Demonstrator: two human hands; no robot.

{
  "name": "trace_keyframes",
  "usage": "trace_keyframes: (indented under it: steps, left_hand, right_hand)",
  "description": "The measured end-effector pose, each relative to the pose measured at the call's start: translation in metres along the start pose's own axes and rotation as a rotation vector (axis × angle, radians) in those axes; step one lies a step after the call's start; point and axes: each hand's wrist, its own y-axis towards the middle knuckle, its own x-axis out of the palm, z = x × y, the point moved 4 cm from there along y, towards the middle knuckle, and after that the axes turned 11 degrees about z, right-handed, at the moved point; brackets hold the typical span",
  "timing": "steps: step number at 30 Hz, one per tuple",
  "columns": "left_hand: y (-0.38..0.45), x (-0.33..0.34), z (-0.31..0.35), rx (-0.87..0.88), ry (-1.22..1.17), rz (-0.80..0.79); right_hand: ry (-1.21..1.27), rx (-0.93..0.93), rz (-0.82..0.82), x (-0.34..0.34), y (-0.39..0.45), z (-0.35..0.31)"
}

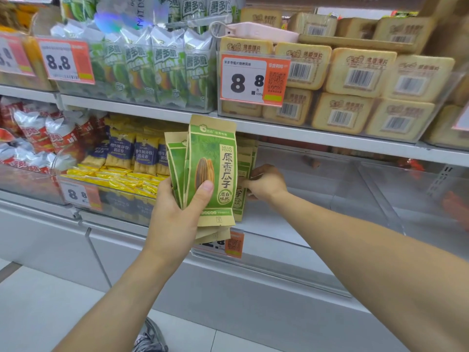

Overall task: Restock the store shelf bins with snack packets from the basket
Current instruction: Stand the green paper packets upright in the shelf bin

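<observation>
On the upper shelf, a clear bin (142, 80) was packed with upright green-and-white snack packets (162, 69), a price tag reading 8.8 (66, 61) clipped to its front. Beside it on the right, another clear bin (317, 123) held tan bread-slice packs (360, 72) with barcode labels, stacked in two layers, behind a second 8.8 tag (253, 80). A pink flat object (261, 31) lay on top of those packs.

On the lower shelf, the leftmost bin (25, 184) held red-and-silver packets (38, 133). The next bin (114, 201) held blue-and-yellow packets (127, 153) standing at the back and yellow packets (121, 177) lying flat in front. To its right, a wide clear bin (317, 199) contained only a short row of green-and-tan sunflower seed packets (245, 174) standing upright against its left end; the rest of its white floor showed bare. A further clear bin (418, 199) stood at the far right, with blurred red shapes behind it.

The left hand (177, 212) gripped a fanned bunch of the same seed packets (213, 171) in front of the lower shelf, thumb pressed across the face of the front packet and fingers curled behind the bunch. The right hand (264, 184) reached into the wide bin, its fingers bent against the edge of the standing row of packets there; whether it pinched one or merely pushed against the row could not be told. The basket was out of view. A grey shoe (149, 339) showed on the pale floor tiles (50, 313) below.
</observation>
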Motion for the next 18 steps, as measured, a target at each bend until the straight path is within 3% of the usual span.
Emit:
trace_keyframes:
  steps: [3,5,6,8,10,12,15,18]
  left_hand:
    - [0.0,0.0,0.001,-0.006,0.003,-0.012]
    - [-0.002,0.001,0.001,-0.014,-0.003,-0.018]
    - [-0.003,0.001,0.002,-0.013,-0.008,-0.021]
    - [-0.006,0.003,0.005,-0.017,-0.021,-0.037]
    - [-0.01,0.007,0.007,-0.048,-0.051,-0.086]
    - [-0.017,0.016,0.008,-0.102,-0.08,-0.166]
    - [-0.024,0.029,0.014,-0.108,-0.077,-0.258]
    - [-0.019,0.032,0.018,0.082,0.066,-0.271]
  right_hand:
    - [-0.023,-0.029,0.071,-0.012,-0.003,-0.004]
    - [0.128,-0.012,0.086,-0.025,-0.018,-0.013]
    - [0.262,0.041,0.014,-0.03,-0.029,-0.019]
    - [0.439,0.144,-0.286,-0.038,-0.058,-0.032]
    - [0.445,0.148,-0.617,-0.045,-0.085,-0.042]
    - [0.423,0.072,-0.771,-0.049,-0.101,-0.05]
    - [0.478,-0.04,-0.704,-0.052,-0.107,-0.063]
    - [0.548,-0.158,-0.615,-0.06,-0.104,-0.07]
